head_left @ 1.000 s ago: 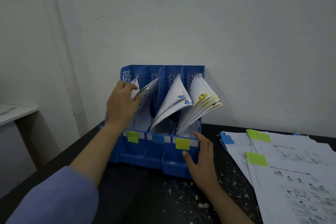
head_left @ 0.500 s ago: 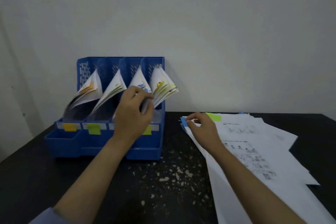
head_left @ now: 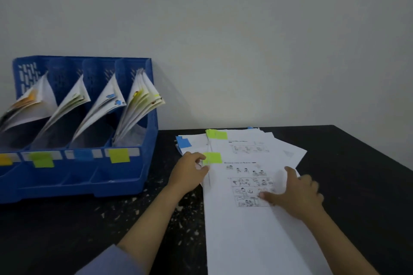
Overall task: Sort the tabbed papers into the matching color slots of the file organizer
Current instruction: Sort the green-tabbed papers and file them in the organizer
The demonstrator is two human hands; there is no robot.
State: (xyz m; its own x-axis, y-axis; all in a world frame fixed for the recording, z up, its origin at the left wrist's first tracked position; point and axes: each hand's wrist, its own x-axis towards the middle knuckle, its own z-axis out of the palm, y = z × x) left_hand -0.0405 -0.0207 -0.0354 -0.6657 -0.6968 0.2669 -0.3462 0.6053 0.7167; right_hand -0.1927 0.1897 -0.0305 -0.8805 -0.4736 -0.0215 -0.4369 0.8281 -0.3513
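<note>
Fingers of left hand [head_left: 190,171] pinch top green-tabbed white sheet [head_left: 245,196], right hand [head_left: 297,194] flat on it; blue plastic file organizer [head_left: 125,176] w/ 4 slots partly filled, loose pile left.

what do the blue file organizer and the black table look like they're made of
File organizer: likely moulded plastic, slightly glossy, with slotted vents cut in its back wall. Table: hard, matte black top, possibly painted wood or laminate; pale chips and flecks suggest a worn coating, but that is uncertain.

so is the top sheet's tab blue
No, the top sheet carries a green tab, which the left hand touches at its edge.
</note>
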